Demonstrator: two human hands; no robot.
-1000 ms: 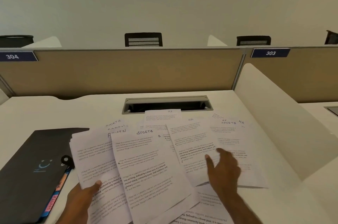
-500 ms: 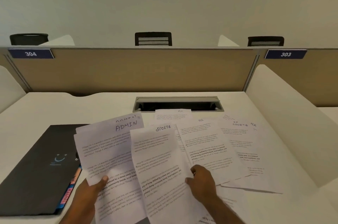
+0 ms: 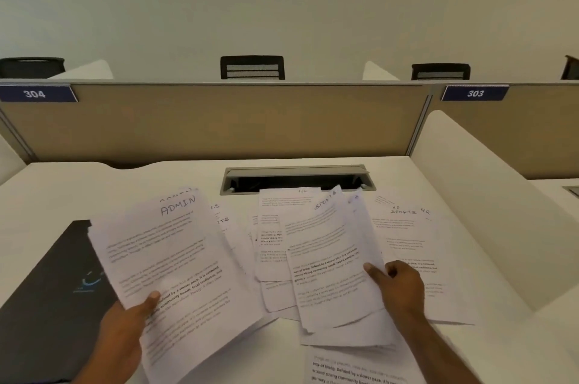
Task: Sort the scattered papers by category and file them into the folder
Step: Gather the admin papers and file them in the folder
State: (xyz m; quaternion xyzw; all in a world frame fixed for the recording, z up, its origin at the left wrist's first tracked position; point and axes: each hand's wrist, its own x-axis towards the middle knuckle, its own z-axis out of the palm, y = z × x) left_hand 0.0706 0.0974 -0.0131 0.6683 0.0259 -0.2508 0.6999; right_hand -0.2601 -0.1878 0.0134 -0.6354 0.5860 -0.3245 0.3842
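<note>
- A second ago the right hand (image 3: 398,285) lay flat on the spread of sheets, fingers pressing down on an HR page; now it pinches a sheet headed SPORTS (image 3: 332,255) at its right edge, thumb on top and fingers curled beneath, and has raised it off the pile so it tilts toward the camera.
- The left hand (image 3: 125,330) has kept its grip throughout: thumb across the front, fingers hidden behind, clamped on a held stack (image 3: 175,261) whose top page reads ADMIN (a second ago that heading was tucked behind a SPORTS page lying in front of it).
- So the sorting has moved on one step: a sheet is lifted free, and its heading does not match the top of the left-hand stack, which I judge means it will need a separate pile.
- Loose papers (image 3: 404,245) still lie overlapped on the worktop (image 3: 94,186), between the two hands and out to the right, with headings HR and SPORTS readable among them; others are too blurred to read.
- The dark folder (image 3: 53,305) lies closed at the left, partly under the held stack, with nothing yet filed that I can see.
- My estimate: the task is early, with most sheets unsorted and the filing not begun.
</note>
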